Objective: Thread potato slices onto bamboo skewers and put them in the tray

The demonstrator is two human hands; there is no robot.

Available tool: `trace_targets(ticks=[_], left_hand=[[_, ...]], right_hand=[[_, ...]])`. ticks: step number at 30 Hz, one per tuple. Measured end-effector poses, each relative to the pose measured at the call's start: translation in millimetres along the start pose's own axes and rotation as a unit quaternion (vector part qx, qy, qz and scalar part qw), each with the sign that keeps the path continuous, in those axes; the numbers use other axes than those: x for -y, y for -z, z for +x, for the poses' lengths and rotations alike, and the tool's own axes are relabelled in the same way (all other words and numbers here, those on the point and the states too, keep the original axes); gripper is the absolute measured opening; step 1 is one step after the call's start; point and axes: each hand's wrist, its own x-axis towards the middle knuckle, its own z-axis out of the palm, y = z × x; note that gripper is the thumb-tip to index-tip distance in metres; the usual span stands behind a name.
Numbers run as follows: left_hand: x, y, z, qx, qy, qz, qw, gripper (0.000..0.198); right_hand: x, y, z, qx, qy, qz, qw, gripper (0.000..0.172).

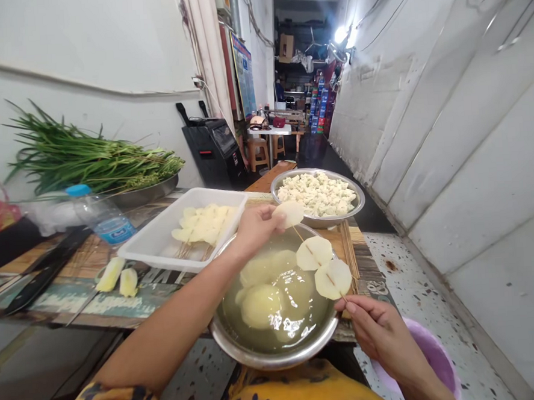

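Note:
My left hand [262, 227] pinches a thin pale potato slice [290, 213] above the far rim of a metal bowl [277, 361]. In my right hand [379, 332] is the lower end of a thin wooden skewer [344, 298], which slants up to the left. Two potato slices [314, 253] are threaded on it, and its upper part reaches toward the slice in my left hand. Peeled potatoes and slices [261, 306] lie under cloudy water in the bowl. Left of it, a white plastic tub [155, 262] holds several skewers of potato slices [203, 225].
Behind stands a metal bowl of cauliflower florets [316, 194]. Loose skewers [349, 249] lie at the right table edge. At left are a water bottle [100, 216], a black knife [48, 274], two vegetable pieces [111, 274] and green stalks [92, 156]. A purple basin [432, 353] sits below right.

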Motion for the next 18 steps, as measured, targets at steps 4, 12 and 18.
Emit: trace_targets(ticks=[4, 12, 18], left_hand=[[5.2, 0.6, -0.7, 0.003, -0.048, 0.070, 0.996, 0.025], [8.4, -2.2, -2.6, 0.020, -0.069, 0.084, 0.994, 0.018], [-3.2, -6.2, -3.5, 0.006, 0.083, -0.096, 0.992, 0.014]], right_hand=[[1.1, -3.9, 0.9, -0.008, 0.004, 0.000, 1.000, 0.034], [-0.9, -9.4, 4.5, -0.010, 0.025, -0.020, 0.999, 0.034], [-5.4, -4.4, 6.4, -0.043, 0.114, -0.160, 0.980, 0.031]])
